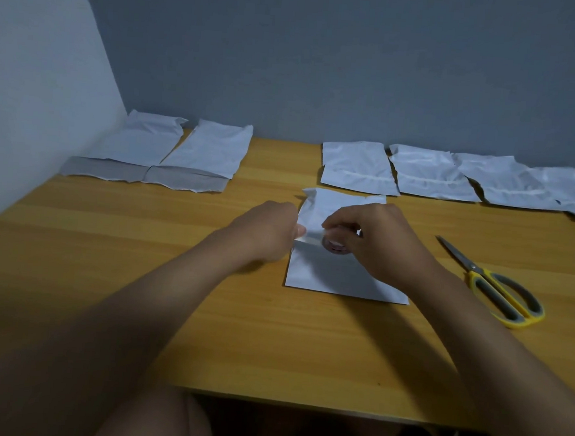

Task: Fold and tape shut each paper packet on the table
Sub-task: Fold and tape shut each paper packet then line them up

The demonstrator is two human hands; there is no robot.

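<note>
White packet (336, 275) mid-table – right grip (376, 237) clamps tape roll (336, 245), left grip (271, 228) pinches tape end; scissors (492, 283) right

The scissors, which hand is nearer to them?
Right. The right hand, holding the tape roll, is just left of the scissors; the left hand is farther left, beyond the packet.

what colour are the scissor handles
Yellow with grey inner grips, on the scissors lying right of the packet; the head view shows them clearly.
</note>
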